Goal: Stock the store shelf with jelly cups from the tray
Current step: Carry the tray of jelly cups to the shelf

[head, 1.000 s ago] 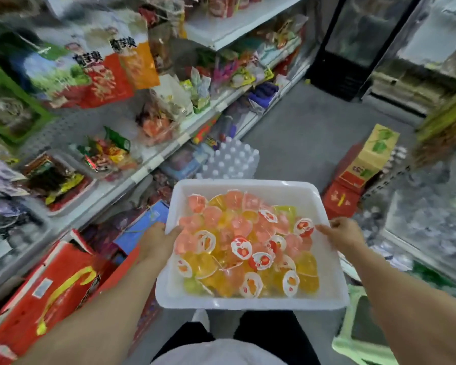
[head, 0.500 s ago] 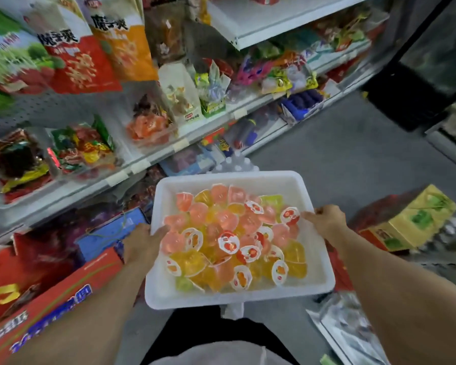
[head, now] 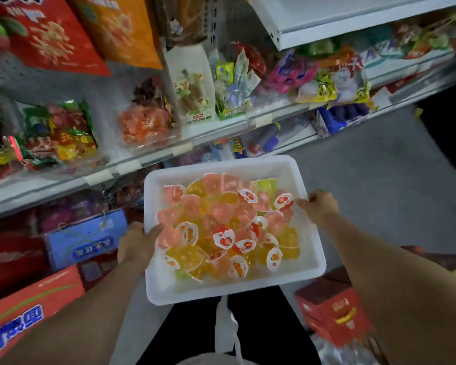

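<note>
A white plastic tray (head: 309, 270) hangs in front of me at waist height, heaped with several pink, orange and yellow jelly cups (head: 221, 225). My left hand (head: 136, 243) grips the tray's left rim, thumb over the edge beside the cups. On the opposite rim, near the far corner, my right hand (head: 317, 206) holds on with curled fingers. The store shelf (head: 148, 160) runs along the left and ahead, with a clear bin of orange jelly cups (head: 145, 125) on it just above the tray.
Snack bags hang at the upper left (head: 50, 30), and candy packets fill the shelf to the right (head: 321, 80). Red and blue cartons (head: 82, 238) stand on the floor under the shelf. A red box (head: 334, 312) sits at my right. Grey floor (head: 379, 167) stretches ahead.
The view has swung left toward the shelf, which now looms closer. The tray stays gripped by both hands and has come nearer to the shelf edge.
</note>
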